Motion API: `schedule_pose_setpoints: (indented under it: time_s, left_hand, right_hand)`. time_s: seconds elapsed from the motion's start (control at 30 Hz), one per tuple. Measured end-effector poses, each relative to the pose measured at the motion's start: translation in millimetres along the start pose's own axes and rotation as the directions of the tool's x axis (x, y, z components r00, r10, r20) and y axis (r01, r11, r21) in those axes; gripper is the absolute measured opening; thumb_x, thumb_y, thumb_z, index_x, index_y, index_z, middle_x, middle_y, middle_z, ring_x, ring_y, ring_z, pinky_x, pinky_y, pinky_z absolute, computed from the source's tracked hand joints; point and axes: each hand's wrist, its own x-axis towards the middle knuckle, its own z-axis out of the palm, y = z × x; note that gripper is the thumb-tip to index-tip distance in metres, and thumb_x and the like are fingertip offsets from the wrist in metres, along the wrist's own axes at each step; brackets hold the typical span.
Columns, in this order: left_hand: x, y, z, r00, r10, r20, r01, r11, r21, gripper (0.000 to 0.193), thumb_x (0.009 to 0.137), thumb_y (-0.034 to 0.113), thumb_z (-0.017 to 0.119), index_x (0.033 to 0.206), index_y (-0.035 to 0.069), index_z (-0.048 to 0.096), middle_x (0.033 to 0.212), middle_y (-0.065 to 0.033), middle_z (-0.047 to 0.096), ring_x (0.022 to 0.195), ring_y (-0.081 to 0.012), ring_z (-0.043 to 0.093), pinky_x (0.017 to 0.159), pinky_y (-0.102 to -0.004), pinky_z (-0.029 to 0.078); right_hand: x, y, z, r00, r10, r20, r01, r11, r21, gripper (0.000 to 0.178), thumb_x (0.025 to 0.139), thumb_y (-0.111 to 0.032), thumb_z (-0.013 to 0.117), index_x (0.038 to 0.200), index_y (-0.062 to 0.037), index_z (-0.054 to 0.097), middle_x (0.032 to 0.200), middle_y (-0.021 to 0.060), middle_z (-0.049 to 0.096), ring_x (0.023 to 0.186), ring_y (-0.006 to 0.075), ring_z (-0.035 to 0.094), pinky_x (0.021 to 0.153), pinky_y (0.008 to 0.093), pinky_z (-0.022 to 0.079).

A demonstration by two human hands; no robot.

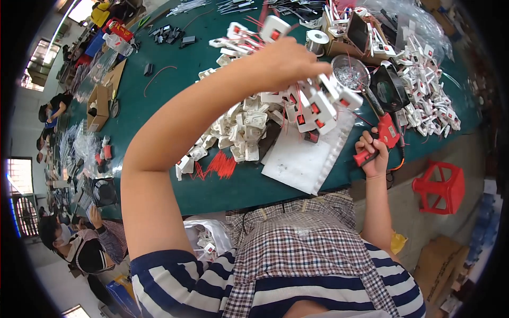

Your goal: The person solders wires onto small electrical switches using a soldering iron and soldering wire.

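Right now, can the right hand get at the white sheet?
Probably yes for a touch: green tabletop shows between the right hand and the white sheet, nothing visibly blocking. Gripping it would likely mean putting down the red tool first.

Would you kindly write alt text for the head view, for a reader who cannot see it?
A person's right hand grips a red gun-shaped tool while the left hand is at white parts with red switches over a green table. A white sheet lies near the front edge, with short red wires to its left.
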Motion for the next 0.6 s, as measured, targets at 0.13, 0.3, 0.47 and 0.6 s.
schedule_pose_setpoints:
  time_s: [0.13, 0.3, 0.47, 0.6]
  left_hand:
    - [13, 5, 29, 0.998, 0.060, 0.030, -0.061, 0.997, 0.054, 0.056, 0.071, 0.007, 0.072, 0.121, 0.023, 0.053, 0.083, -0.0033, 0.060, 0.086, -0.0250, 0.061, 0.076, -0.0398, 0.042]
    - [29, 10, 21, 0.942, -0.145, 0.303, 0.121, 0.988, 0.096, 0.069, 0.066, 0.008, 0.076, 0.129, 0.021, 0.052, 0.099, -0.0055, 0.063, 0.102, -0.0244, 0.060, 0.089, -0.0387, 0.043]
    - [13, 5, 14, 0.974, -0.145, 0.176, 0.154, 0.988, -0.034, 0.074, 0.065, 0.000, 0.072, 0.134, 0.012, 0.048, 0.111, -0.0123, 0.060, 0.109, -0.0303, 0.056, 0.099, -0.0430, 0.040]
    - [-41, -10, -53, 0.941, -0.339, 0.003, 0.335, 0.927, -0.169, 0.069, 0.069, 0.010, 0.071, 0.134, 0.012, 0.048, 0.128, -0.0121, 0.055, 0.118, -0.0316, 0.053, 0.098, -0.0389, 0.044]
  right_hand:
    - [-1, -2, -2, 1.000, -0.021, -0.004, 0.021, 1.000, -0.011, 0.028, 0.083, -0.001, 0.056, 0.110, -0.0070, 0.052, 0.085, 0.0040, 0.046, 0.065, 0.0082, 0.045, 0.085, 0.0294, 0.044]
    - [-2, -2, -3, 0.999, -0.051, -0.017, 0.051, 0.999, -0.013, 0.028, 0.083, -0.001, 0.056, 0.110, -0.0065, 0.052, 0.084, 0.0041, 0.046, 0.065, 0.0081, 0.045, 0.085, 0.0304, 0.043]
    - [-3, 0, -1, 0.998, -0.045, 0.042, 0.044, 0.999, 0.029, 0.028, 0.083, 0.000, 0.056, 0.110, -0.0067, 0.052, 0.083, 0.0037, 0.045, 0.065, 0.0087, 0.045, 0.084, 0.0307, 0.043]
    - [-13, -3, 0, 0.994, -0.070, 0.087, 0.067, 0.997, 0.040, 0.028, 0.082, 0.001, 0.056, 0.108, -0.0068, 0.054, 0.084, 0.0032, 0.043, 0.065, 0.0094, 0.044, 0.083, 0.0305, 0.041]
